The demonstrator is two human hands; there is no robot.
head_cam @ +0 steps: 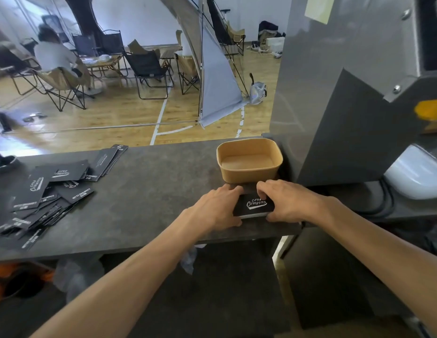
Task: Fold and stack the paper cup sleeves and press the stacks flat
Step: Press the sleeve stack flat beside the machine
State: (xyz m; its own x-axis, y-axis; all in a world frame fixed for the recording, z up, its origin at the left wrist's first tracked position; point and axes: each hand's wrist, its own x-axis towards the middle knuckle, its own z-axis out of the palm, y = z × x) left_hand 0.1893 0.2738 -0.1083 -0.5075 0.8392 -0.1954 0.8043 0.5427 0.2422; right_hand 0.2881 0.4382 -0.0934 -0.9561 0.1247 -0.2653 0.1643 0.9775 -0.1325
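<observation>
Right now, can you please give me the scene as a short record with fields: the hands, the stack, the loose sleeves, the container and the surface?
left hand: grips the left side of the sleeve stack
right hand: grips the right side of the stack, fingers curled over its far edge
sleeve stack: black, white lettering on top, lies on the counter between both hands
loose sleeves: black, scattered flat at the counter's left end
paper container: tan, nothing visible inside, just behind the stack
counter: dark grey
</observation>
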